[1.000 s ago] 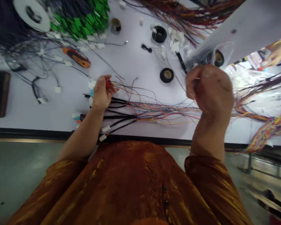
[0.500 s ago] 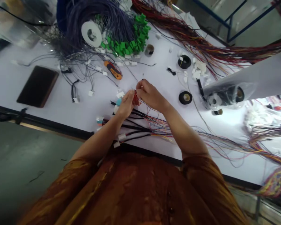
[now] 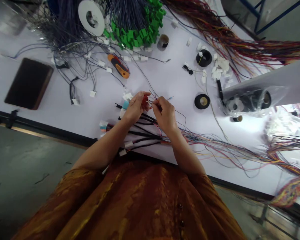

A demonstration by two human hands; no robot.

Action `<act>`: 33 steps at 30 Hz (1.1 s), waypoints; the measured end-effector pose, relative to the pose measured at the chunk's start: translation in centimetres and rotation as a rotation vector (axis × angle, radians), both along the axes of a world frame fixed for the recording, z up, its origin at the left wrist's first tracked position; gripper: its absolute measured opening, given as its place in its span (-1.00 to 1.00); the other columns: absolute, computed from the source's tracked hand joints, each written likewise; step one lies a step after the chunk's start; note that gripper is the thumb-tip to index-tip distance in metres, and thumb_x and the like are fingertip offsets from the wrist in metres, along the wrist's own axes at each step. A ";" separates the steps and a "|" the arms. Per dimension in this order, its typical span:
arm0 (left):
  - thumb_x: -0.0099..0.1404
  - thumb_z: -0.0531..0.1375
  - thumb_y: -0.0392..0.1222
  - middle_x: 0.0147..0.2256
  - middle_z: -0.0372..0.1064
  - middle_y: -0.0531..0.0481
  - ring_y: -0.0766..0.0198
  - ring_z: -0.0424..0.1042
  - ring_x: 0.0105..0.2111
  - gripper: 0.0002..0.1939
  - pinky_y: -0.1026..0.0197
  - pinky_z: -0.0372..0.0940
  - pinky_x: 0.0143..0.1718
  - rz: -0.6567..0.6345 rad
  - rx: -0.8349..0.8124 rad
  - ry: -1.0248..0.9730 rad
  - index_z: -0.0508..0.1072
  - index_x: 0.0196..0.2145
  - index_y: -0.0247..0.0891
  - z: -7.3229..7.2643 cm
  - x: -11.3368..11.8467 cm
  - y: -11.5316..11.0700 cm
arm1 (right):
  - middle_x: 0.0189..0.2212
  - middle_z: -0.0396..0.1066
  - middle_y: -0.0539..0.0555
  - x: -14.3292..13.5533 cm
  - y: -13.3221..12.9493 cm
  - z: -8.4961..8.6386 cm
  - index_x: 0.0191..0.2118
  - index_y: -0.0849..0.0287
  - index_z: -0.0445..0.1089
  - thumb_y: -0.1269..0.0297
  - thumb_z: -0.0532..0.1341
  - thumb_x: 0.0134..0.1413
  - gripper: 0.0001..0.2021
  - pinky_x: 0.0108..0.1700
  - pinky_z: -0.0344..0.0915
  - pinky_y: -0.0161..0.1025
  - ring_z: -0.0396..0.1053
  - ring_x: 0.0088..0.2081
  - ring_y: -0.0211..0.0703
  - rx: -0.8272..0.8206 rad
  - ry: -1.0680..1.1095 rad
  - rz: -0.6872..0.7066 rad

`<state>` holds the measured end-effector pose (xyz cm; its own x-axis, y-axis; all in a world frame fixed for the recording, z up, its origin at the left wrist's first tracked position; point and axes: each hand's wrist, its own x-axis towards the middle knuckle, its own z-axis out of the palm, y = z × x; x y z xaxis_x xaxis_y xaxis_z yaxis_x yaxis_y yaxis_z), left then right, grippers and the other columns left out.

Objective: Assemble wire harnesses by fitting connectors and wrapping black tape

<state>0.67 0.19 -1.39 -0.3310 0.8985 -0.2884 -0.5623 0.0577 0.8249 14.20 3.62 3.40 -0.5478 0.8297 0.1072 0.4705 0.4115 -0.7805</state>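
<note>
A small red connector (image 3: 145, 100) is pinched in my left hand (image 3: 134, 108), partly covered by the fingers. My right hand (image 3: 164, 113) is just to its right, fingertips closed on a thin wire (image 3: 153, 102) whose end lies close to the connector. Whether the wire touches the connector I cannot tell. Below both hands runs a wire harness (image 3: 150, 136) with black-sleeved branches. White connectors (image 3: 128, 144) and a blue one (image 3: 125, 105) sit at the left ends of those branches.
An orange-black cutter (image 3: 118, 66) lies beyond my hands, near a heap of wires with green connectors (image 3: 140, 38). Black tape rolls (image 3: 202, 101) and white connectors (image 3: 221, 65) are at right. A dark flat case (image 3: 29, 83) lies at left. Red wire bundles (image 3: 240, 46) cross the back.
My right hand has drawn back from the red connector, toward the right and nearer to me, with a wire in its fingers. My left hand keeps the connector. The view has shifted slightly.
</note>
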 end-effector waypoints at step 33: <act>0.30 0.23 0.30 -0.45 0.32 0.07 0.38 0.35 -0.50 -0.56 0.32 0.33 -0.40 0.010 0.128 0.267 0.49 -0.25 -0.16 -1.0 0.8 -0.7 | -0.56 0.22 -0.08 -0.3 -0.5 -1.2 -0.45 0.13 0.29 0.21 0.15 0.23 -0.77 -0.35 0.07 -0.25 0.12 -0.47 -0.29 -0.257 0.048 -0.137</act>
